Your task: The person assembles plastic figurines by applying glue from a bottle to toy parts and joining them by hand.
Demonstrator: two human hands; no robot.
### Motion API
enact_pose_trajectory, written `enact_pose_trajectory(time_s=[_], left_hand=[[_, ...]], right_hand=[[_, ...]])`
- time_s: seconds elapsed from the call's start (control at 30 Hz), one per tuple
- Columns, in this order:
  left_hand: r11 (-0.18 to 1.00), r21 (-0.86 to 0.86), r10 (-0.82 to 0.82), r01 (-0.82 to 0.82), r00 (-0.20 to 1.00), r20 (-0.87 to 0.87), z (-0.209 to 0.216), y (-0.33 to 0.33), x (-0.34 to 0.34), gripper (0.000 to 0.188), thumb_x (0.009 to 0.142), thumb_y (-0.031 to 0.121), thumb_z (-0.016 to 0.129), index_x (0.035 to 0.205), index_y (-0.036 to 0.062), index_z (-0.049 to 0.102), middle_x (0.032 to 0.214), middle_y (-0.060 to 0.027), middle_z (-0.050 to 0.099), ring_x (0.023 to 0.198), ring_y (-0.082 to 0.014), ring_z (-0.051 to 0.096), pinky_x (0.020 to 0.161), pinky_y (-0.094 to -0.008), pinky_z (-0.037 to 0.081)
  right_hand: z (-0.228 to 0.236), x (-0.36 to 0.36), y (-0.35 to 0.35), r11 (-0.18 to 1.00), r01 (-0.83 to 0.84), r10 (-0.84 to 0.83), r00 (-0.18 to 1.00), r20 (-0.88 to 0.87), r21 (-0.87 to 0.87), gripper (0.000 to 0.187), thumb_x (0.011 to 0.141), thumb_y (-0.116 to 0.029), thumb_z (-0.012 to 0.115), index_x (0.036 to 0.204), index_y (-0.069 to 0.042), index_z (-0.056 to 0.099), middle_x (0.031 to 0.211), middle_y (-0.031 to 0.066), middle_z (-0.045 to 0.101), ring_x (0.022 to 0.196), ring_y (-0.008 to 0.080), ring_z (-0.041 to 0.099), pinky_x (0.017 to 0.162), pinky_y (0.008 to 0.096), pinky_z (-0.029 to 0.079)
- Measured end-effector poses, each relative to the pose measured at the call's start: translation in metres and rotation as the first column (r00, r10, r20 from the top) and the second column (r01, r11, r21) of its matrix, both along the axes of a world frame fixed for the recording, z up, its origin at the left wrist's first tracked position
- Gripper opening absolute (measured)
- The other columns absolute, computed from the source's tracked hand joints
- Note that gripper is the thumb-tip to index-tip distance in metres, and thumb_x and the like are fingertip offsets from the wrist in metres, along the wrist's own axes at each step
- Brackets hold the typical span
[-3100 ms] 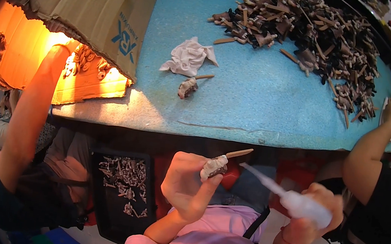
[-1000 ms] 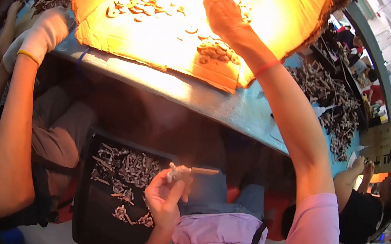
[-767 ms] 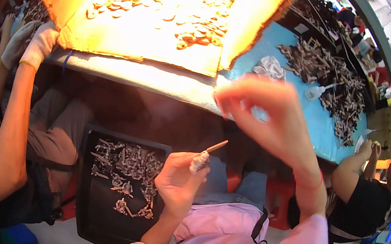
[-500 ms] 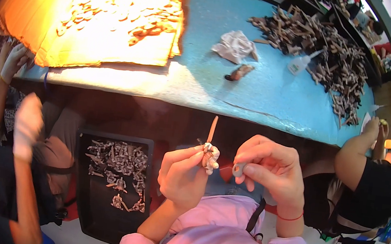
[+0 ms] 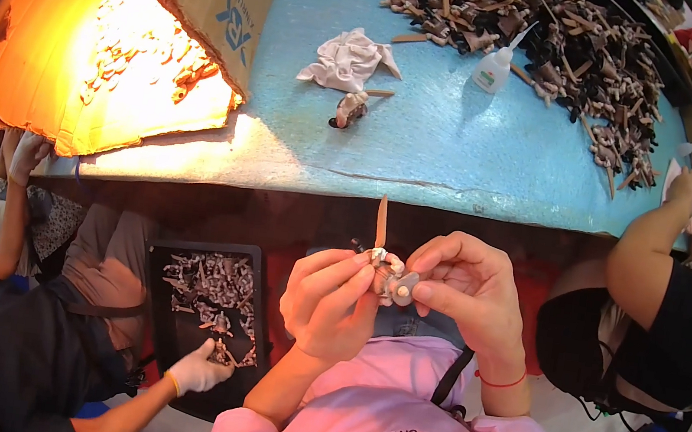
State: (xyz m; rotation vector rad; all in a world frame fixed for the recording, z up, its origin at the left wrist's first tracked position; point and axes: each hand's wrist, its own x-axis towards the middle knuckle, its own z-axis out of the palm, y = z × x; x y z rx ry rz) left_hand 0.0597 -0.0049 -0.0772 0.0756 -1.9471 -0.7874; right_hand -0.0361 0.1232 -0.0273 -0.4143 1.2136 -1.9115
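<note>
Pinched in the fingers of my left hand (image 5: 324, 305) is a small pale figurine (image 5: 388, 261). A tan, blade-like piece (image 5: 382, 222) points up from it. My right hand (image 5: 475, 299) holds a small grey disc (image 5: 400, 286) with a pale spot between thumb and fingers. The disc is against the figurine's lower right side; whether it is attached, I cannot tell. Both hands are closed, close together, in front of the table edge. The fingers hide part of the figurine.
On the blue table (image 5: 285, 147) lie a crumpled cloth (image 5: 350, 64), one figurine (image 5: 348, 110), a white squeeze bottle (image 5: 493, 71) and a heap of figurines (image 5: 551, 51). Brightly lit cardboard (image 5: 33, 70) stands left. A co-worker's gloved hand (image 5: 198, 373) reaches into a black tray (image 5: 183, 391) of figurines.
My right hand has moved left, bringing the grey disc against the figurine. The co-worker's gloved hand has come down to the tray. The view has shifted, showing more of the table figurine.
</note>
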Motion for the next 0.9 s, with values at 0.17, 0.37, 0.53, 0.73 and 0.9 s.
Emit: enact_pose_trajectory(time_s=[0.17,0.37,0.53,0.73,0.9], left_hand=[[1.000,-0.004,-0.018,0.019,1.000,0.021,0.001,0.000,-0.003,0.029,0.066,-0.006,0.069,0.094,0.0012,0.060,0.093,-0.0117,0.060,0.082,-0.0291,0.060,0.068,-0.0337,0.051],[0.998,-0.057,-0.013,0.016,0.998,0.059,0.006,-0.006,-0.004,0.030,0.066,-0.006,0.068,0.094,0.0020,0.061,0.093,-0.0117,0.061,0.083,-0.0304,0.061,0.069,-0.0357,0.052],[0.998,-0.058,-0.020,0.024,0.997,0.079,0.006,-0.009,-0.004,0.031,0.065,-0.009,0.067,0.093,0.0014,0.061,0.093,-0.0130,0.060,0.084,-0.0313,0.062,0.071,-0.0354,0.054],[0.996,0.030,-0.083,0.082,0.995,0.049,0.003,-0.010,-0.007,0.036,0.063,-0.016,0.063,0.095,0.0005,0.060,0.100,-0.0150,0.053,0.087,-0.0311,0.061,0.074,-0.0346,0.054],[0.901,0.374,-0.265,0.219,0.961,0.076,0.016,-0.009,-0.004,0.042,0.062,-0.019,0.053,0.098,0.0000,0.059,0.114,-0.0201,0.044,0.104,-0.0289,0.052,0.086,-0.0370,0.046]], right_hand=[[-0.006,-0.003,0.000,1.000,0.007,-0.006,1.000,0.022,-0.029,0.017,0.078,0.002,0.064,0.093,0.004,0.056,0.088,0.0095,0.061,0.078,0.0111,0.060,0.061,0.0207,0.048],[-0.006,-0.005,-0.004,1.000,0.005,-0.005,1.000,0.026,0.004,0.015,0.078,0.002,0.064,0.091,0.004,0.056,0.085,0.0105,0.063,0.076,0.0119,0.062,0.060,0.0210,0.049],[0.000,-0.009,-0.006,0.998,-0.017,0.016,1.000,0.011,0.056,0.013,0.079,0.002,0.064,0.088,0.004,0.055,0.085,0.0121,0.063,0.076,0.0129,0.063,0.061,0.0213,0.050],[0.000,-0.009,-0.007,0.999,-0.013,0.012,0.999,0.038,0.036,0.013,0.078,0.006,0.063,0.088,0.004,0.055,0.085,0.0114,0.062,0.077,0.0143,0.063,0.062,0.0222,0.051],[-0.001,-0.005,-0.007,0.999,0.030,-0.029,0.999,-0.039,0.027,0.013,0.077,0.010,0.061,0.087,0.006,0.054,0.086,0.0097,0.057,0.079,0.0149,0.062,0.064,0.0230,0.052]])
